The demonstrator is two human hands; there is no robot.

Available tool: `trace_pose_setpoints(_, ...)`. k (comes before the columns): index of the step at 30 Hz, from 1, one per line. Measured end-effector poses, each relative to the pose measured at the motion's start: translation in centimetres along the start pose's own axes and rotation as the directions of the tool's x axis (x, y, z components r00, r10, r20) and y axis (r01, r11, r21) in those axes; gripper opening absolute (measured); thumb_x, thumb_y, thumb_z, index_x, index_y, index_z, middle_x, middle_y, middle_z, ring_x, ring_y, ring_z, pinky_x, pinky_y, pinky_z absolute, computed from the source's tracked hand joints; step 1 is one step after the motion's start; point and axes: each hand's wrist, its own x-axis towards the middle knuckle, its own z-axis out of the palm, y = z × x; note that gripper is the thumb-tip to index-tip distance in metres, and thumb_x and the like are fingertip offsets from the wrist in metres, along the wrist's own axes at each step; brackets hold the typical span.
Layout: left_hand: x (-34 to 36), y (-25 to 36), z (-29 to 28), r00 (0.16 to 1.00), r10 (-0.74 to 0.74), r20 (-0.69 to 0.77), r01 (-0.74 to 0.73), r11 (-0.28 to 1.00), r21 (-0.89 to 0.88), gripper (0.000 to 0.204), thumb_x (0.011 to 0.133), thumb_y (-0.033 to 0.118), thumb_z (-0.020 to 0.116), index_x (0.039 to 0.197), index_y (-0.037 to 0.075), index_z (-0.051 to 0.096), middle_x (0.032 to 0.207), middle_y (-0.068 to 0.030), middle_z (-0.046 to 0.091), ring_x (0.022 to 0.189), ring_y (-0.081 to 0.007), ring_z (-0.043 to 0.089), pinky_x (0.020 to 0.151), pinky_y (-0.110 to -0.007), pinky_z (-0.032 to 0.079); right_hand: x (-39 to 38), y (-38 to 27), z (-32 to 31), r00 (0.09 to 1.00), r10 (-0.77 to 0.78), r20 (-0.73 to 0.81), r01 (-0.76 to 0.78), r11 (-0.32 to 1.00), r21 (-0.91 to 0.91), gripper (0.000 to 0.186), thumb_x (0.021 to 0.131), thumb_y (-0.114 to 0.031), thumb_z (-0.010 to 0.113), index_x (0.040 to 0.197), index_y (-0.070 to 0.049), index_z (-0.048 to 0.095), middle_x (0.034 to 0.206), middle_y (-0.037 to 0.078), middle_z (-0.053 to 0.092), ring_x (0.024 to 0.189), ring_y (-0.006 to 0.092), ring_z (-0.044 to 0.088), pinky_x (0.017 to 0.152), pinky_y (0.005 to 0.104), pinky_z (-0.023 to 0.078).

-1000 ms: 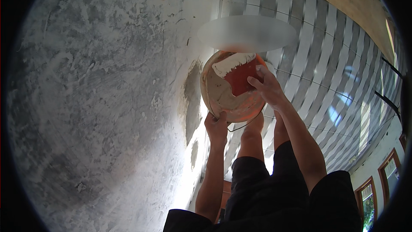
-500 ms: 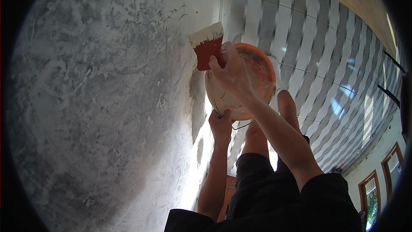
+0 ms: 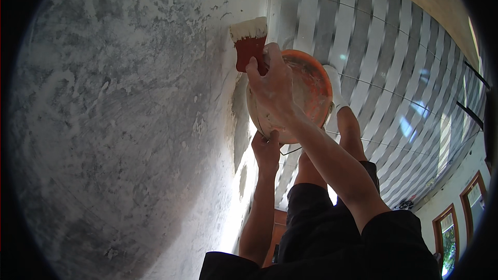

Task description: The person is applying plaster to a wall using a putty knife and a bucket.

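In my right hand (image 3: pixel 275 85) is a red putty knife (image 3: pixel 250 49), its wide edge coated in pale putty and pointing away from me. The blade is close to the wall; whether it touches cannot be told. Below that hand hangs an orange bucket (image 3: pixel 322 80), its inside smeared with putty. My left hand (image 3: pixel 266 150) grips the bucket's near rim with the thumb over the edge. A thin wire handle (image 3: pixel 291 151) droops at the near side. My right forearm and hand hide part of the bucket's inside.
A patchy grey plastered wall (image 3: pixel 119 93) fills the left side. Striped grey and white floor tiles (image 3: pixel 373 57) spread to the right. My bent legs (image 3: pixel 350 129) are under the bucket. Wood-framed windows (image 3: pixel 447 233) stand at the lower right.
My right hand and the putty knife have moved slightly away from me, up the picture. The putty edge now points more straight ahead. My left hand and the bucket have barely shifted.
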Motion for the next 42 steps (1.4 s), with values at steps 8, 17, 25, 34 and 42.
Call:
trace_pose_setpoints(8, 0.2, -0.5, -0.9, 1.000, -0.012, -0.012, 0.013, 0.996, 0.083, 0.021, 0.086, 0.002, 0.057, 0.104, -0.009, 0.055, 0.093, -0.0123, 0.065, 0.080, -0.0156, 0.064, 0.070, -0.028, 0.055, -0.9, -1.1, 0.9, 0.991, -0.050, -0.127, 0.052, 0.999, 0.006, 0.016, 0.086, -0.010, 0.057, 0.093, -0.001, 0.047, 0.073, 0.018, 0.065, 0.065, 0.0339, 0.066, 0.059, 0.0400, 0.051)
trace_pose_setpoints(17, -0.4, -0.3, -0.8, 1.000, 0.012, -0.017, -0.013, 1.000, -0.019, 0.022, 0.086, 0.002, 0.057, 0.105, -0.010, 0.055, 0.093, -0.0130, 0.064, 0.081, -0.0158, 0.063, 0.071, -0.029, 0.056, 0.2, -2.5, 0.9, 0.982, -0.152, -0.113, 0.152, 0.988, -0.009, 0.013, 0.086, -0.008, 0.057, 0.094, -0.002, 0.048, 0.076, 0.016, 0.064, 0.068, 0.0319, 0.066, 0.059, 0.0398, 0.051)
trace_pose_setpoints(25, -0.2, -1.5, -2.0, 1.000, 0.010, 0.001, -0.010, 0.999, 0.046, 0.019, 0.086, 0.003, 0.058, 0.102, -0.008, 0.056, 0.087, -0.0088, 0.063, 0.075, -0.0108, 0.060, 0.064, -0.025, 0.051, 0.0, -2.6, 2.4, 0.927, -0.373, -0.042, 0.362, 0.918, -0.164, 0.017, 0.083, -0.005, 0.059, 0.100, -0.003, 0.055, 0.079, 0.014, 0.065, 0.071, 0.0292, 0.065, 0.062, 0.0394, 0.052)
trace_pose_setpoints(34, 0.0, -1.4, -2.0, 1.000, 0.008, -0.004, -0.008, 0.999, 0.041, 0.023, 0.088, 0.008, 0.061, 0.105, -0.007, 0.055, 0.095, -0.0166, 0.064, 0.080, -0.0209, 0.066, 0.070, -0.032, 0.058, 0.5, -2.4, 1.6, 0.950, -0.272, -0.155, 0.255, 0.959, -0.122, 0.016, 0.083, -0.006, 0.061, 0.098, -0.003, 0.056, 0.076, 0.013, 0.064, 0.067, 0.0263, 0.065, 0.060, 0.0368, 0.051)
trace_pose_setpoints(42, -0.2, -1.1, -1.6, 1.000, 0.004, -0.008, -0.004, 1.000, 0.004, 0.022, 0.088, 0.007, 0.061, 0.103, -0.008, 0.055, 0.094, -0.0161, 0.064, 0.080, -0.0210, 0.066, 0.070, -0.032, 0.058, 0.5, -2.7, 1.7, 0.938, -0.336, -0.082, 0.331, 0.941, -0.072, 0.012, 0.086, -0.007, 0.058, 0.096, -0.002, 0.055, 0.075, 0.014, 0.063, 0.066, 0.0273, 0.063, 0.058, 0.0388, 0.049)
